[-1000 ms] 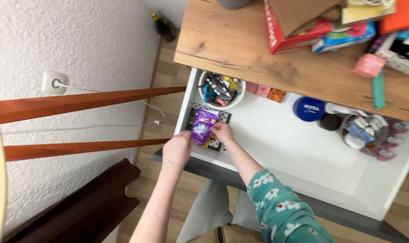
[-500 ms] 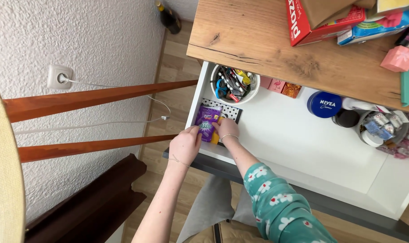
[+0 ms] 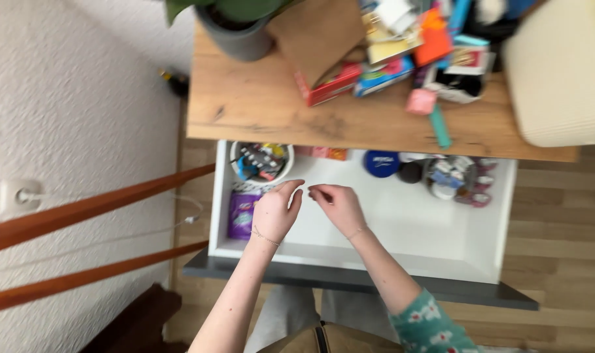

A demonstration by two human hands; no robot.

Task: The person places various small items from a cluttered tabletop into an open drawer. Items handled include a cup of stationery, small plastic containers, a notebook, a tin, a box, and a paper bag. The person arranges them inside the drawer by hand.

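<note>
Head view: purple snack packet (image 3: pixel 244 214) lies flat in white drawer (image 3: pixel 441 242), at its left end, just below white bowl (image 3: pixel 261 163) of small items. Left hand (image 3: pixel 276 212) hovers just right of packet, fingers loose, holding nothing. Right hand (image 3: pixel 337 206) beside it, also empty. Blue round tin (image 3: pixel 381 163) at drawer's back edge, under wooden desk (image 3: pixel 264 111).

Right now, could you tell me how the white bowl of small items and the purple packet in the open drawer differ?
The white bowl is round and stands upright with small mixed things piled in it; the purple packet is flat, roughly rectangular and lies on its side. The bowl sits at the drawer's back left corner, just under the desk edge; the packet lies in front of it, nearer the left hand. Neither is touched by a hand, and both rest on the left side of the white drawer.
</note>
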